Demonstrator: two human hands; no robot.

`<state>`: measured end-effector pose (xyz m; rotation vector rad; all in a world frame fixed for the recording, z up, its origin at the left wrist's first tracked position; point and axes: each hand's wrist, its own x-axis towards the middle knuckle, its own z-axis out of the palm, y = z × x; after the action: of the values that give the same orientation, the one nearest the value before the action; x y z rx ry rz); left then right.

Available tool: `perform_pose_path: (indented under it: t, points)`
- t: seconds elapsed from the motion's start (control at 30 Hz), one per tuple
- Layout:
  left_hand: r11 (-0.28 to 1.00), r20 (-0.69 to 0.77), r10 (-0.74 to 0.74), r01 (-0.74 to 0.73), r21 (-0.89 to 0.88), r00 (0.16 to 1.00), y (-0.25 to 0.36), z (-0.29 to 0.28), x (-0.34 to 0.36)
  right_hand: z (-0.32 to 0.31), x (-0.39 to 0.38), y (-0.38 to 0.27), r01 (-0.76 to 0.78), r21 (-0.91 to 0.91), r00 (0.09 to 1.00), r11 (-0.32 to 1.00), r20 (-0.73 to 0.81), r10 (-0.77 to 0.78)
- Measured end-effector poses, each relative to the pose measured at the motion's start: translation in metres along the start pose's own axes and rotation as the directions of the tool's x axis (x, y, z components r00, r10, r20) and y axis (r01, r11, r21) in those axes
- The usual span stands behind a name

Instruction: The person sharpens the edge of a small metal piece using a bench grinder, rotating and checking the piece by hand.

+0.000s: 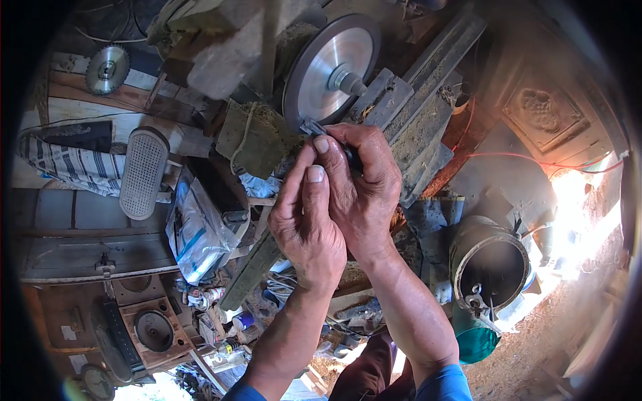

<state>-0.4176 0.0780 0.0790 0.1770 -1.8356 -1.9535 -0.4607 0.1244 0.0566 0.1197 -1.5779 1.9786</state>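
Note:
A grinding wheel (332,72) with a dark rim and a shiny metal face stands on its spindle at the top middle. At its lower edge sits a small dark metal piece with a bright tip (311,125), touching or almost touching the rim. My right hand (366,177) is closed around this piece, thumb on top and a dark part showing under the curled fingers. My left hand (309,230) is closed just beside it, its fingers reaching up to the same piece. Its exact grip is partly hidden behind the thumbs.
Dusty metal rails (428,100) run right of the wheel. A round saw blade (107,69) lies at the upper left. Nearby are a grey perforated oval pad (144,172) and a clear plastic bag (197,230). A large open cylinder (461,267) stands at right, beside a red cable (515,155).

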Motion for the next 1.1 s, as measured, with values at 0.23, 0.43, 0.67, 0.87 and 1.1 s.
perform_pose_path:
  t: [0.23,0.43,0.67,0.87,1.1]
  points:
    - [1.0,-0.002,-0.008,0.008,-0.015,1.0,0.0016,0.0014,-0.0008,0.0003,-0.0001,0.001,0.002,-0.007,1.0,1.0,-0.002,-0.002]
    - [1.0,0.0,-0.006,0.006,0.018,1.0,0.0018,0.0014,-0.0006,-0.0003,0.0009,0.0008,0.008,0.017,1.0,1.0,-0.004,-0.007]
    - [0.999,-0.034,-0.004,0.003,-0.039,0.999,0.0003,0.0032,-0.0002,-0.0004,0.0019,0.0005,0.006,0.014,1.0,1.0,-0.001,-0.006]
    - [1.0,-0.032,-0.005,0.005,-0.026,0.999,-0.0001,0.0026,-0.0006,-0.002,0.0012,-0.0007,-0.007,-0.007,1.0,1.0,0.01,0.008]
    - [0.999,-0.044,-0.017,0.015,-0.051,0.999,-0.0003,0.0039,-0.0005,-0.002,0.0018,-0.0005,0.001,-0.015,1.0,1.0,0.008,-0.001]
